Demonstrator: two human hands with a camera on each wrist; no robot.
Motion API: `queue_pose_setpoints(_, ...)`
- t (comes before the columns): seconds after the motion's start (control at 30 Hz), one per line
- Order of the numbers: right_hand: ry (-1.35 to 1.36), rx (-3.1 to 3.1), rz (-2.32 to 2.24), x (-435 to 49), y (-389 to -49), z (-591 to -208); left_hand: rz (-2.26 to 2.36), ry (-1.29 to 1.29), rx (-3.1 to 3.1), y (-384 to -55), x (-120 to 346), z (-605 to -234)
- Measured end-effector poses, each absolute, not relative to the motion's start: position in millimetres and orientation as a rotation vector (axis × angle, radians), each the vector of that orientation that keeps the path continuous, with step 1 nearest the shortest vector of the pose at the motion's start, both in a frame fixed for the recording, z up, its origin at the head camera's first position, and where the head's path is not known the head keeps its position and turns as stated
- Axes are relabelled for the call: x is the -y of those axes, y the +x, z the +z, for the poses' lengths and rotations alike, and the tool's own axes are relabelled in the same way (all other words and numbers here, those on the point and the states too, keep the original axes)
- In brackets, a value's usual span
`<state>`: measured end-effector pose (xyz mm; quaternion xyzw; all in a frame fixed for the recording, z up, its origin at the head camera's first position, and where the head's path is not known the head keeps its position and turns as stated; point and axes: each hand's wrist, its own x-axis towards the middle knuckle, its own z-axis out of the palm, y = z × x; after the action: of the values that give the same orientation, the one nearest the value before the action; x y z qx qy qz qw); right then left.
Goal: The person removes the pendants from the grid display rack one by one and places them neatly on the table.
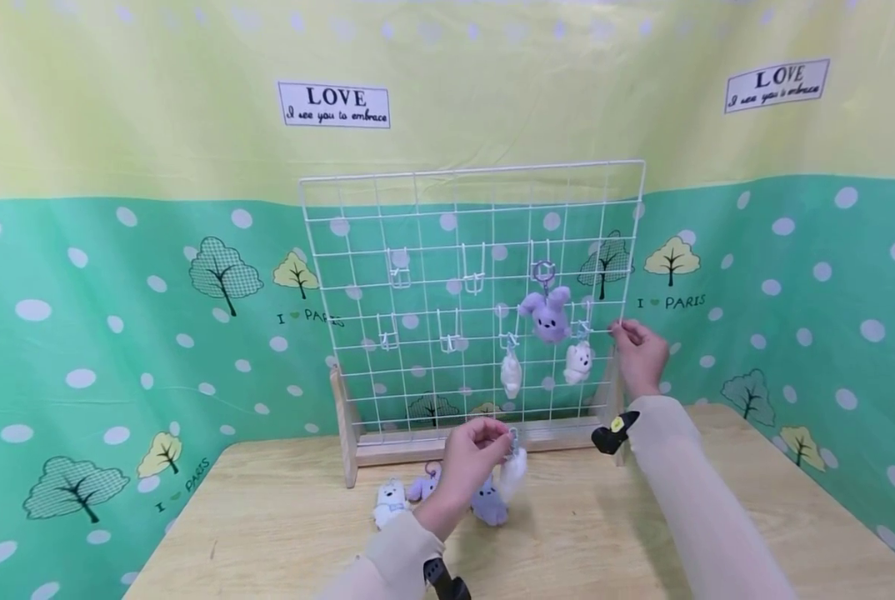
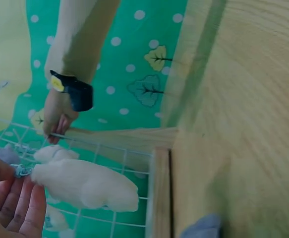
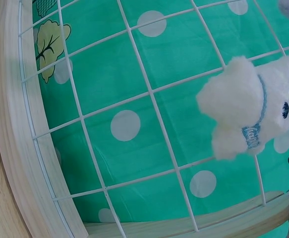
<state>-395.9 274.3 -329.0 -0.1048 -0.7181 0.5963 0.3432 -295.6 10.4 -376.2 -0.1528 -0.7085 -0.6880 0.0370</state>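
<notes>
My left hand pinches the light-blue clasp of a white plush keychain, which dangles in front of the rack's lower part. My right hand holds the right edge wire of the white wire grid rack between thumb and fingers. On the rack's hooks hang a purple plush keychain, a white plush dog keychain facing front, and another white plush keychain. The right wrist view shows the white dog close up, wearing a blue ribbon; only a bit of the right hand appears there.
A white plush dog and purple plush keychains lie on the wooden table, partly behind the left hand. Several bare hooks sit on the grid's left and middle. Wooden feet hold the rack before a green and yellow curtain.
</notes>
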Motion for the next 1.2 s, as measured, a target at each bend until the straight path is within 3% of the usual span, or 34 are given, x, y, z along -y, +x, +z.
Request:
queue_pose_setpoints(0.5,-0.274,1.862,1.546,-275.5,-397.4,-327.2,-2.047,-0.435,2.288,-283.3,-14.2,-412.0)
queue_pose_setpoints(0.8,-0.275,1.838,1.545,-274.1,-397.2,-328.1,-2.105,-0.465,2.29,-297.1,-24.6,-440.3)
queue_pose_setpoints(1.2,-0.274,1.85,1.54,-274.3,-396.7,-328.2,-2.151,-0.429,2.222,-306.1,-41.3,-449.7)
